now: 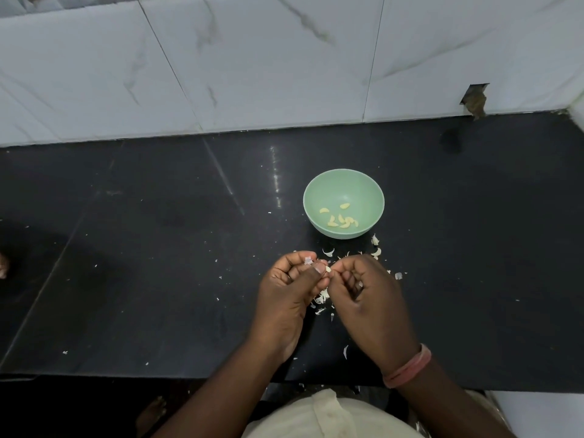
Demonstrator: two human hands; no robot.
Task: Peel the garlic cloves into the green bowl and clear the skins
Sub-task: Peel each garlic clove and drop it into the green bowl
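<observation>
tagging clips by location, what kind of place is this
Most likely a home kitchen: a dark stone counter against a tiled wall, with a green bowl of peeled garlic.

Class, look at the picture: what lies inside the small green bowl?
Inside the small round green bowl lie several peeled pale yellow garlic cloves, loose on its floor. Nothing covers them; no skins show there.

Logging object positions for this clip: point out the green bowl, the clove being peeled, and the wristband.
green bowl (363,184): head view, bare inner wall.
garlic clove (328,269): head view, pale tip showing between the fingertips.
wristband (407,368): head view, pink band on the right wrist.
</observation>
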